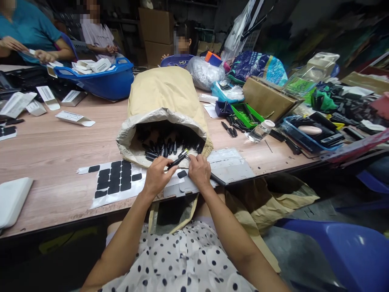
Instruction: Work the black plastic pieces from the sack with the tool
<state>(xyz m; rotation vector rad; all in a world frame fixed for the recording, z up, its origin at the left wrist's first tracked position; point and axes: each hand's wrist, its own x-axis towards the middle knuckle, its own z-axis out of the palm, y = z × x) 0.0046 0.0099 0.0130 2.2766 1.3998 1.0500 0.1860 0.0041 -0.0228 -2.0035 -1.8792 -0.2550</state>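
Note:
My left hand [158, 176] is closed on a black pen-shaped part [176, 162] that has a small yellow-green bit at its far end. Close beside it, my right hand [199, 170] grips a black-handled tool [218, 180]; its thin metal tip meets the end of the part, and its exact kind is unclear. Just beyond both hands lies a tan sack [164, 91], its mouth facing me, with several black pen-shaped pieces [165, 147] inside. Under my right hand is a grey cardboard sheet [234, 164]. To the left, a white sheet [117, 194] carries black rounded stickers [114, 178].
A blue basin [106, 83] with white boxes stands back left, near a person in teal [36, 24]. On the right are a green tray [247, 115], a clear bottle [259, 132] and a cluttered blue basket [313, 136]. A purple chair [349, 247] is at lower right.

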